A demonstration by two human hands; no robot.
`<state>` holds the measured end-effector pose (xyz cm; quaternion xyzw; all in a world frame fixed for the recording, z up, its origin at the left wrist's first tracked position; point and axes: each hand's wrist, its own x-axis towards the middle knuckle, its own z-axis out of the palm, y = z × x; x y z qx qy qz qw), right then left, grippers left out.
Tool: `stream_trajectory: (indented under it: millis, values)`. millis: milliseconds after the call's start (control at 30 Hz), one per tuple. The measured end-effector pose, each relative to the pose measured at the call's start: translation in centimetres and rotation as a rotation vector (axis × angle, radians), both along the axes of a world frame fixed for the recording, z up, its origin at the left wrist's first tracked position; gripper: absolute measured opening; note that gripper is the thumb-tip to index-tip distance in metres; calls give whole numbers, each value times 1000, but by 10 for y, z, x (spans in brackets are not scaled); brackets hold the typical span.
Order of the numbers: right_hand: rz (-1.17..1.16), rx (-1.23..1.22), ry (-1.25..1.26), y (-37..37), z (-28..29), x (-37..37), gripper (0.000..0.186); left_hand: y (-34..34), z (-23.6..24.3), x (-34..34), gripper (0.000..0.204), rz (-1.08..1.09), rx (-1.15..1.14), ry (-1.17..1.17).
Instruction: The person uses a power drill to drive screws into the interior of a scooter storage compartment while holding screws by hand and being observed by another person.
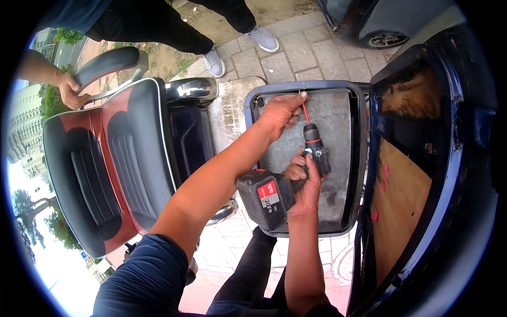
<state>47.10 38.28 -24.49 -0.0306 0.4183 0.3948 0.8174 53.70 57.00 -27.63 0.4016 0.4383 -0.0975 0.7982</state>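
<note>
A cordless drill [316, 155] with a long red bit and a dark battery [248, 190] is in my right hand [302, 179], its fingers wrapped round the grip. The bit points away from me to the far edge of a grey metal sheet [332, 195] inside a dark rectangular frame [362, 158]. There my left hand [282, 111] is closed, thumb and finger at the bit's tip. Whether they also hold a small fastener is too small to tell.
A black-and-red padded seat [79, 174] with chrome parts stands left. Another person's hand [71, 90] grips its armrest; their shoes [214, 63] are on the paving ahead. A dark blue body panel with wood board [401, 206] stands right. A vehicle [380, 21] is behind.
</note>
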Motion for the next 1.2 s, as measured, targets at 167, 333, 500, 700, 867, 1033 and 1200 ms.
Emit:
stream_trajectory:
  millis: [167, 333, 500, 700, 867, 1033, 1200]
  values:
    - [3, 9, 18, -2, 3, 0, 29, -2, -2, 0, 33, -28, 80, 19]
    - [-2, 29, 10, -5, -1, -4, 31, -3, 0, -2, 21, -42, 85, -1]
    - [21, 32, -44, -11, -7, -17, 26, 0, -6, 2, 17, -112, 218, 50]
    - [83, -252, -80, -59, 29, -59, 16, -7, -21, 4, 18, -51, 202, 9]
    - [402, -746, -493, -100, 93, -94, 17, -8, -49, -2, 23, 80, -30, -17]
    - [639, -957, -863, -117, 171, -83, 22, -44, -23, 17, 32, 130, 358, 140]
    - [738, -975, -923, -129, 174, -81, 32, -37, -71, 7, 32, 201, 494, 30]
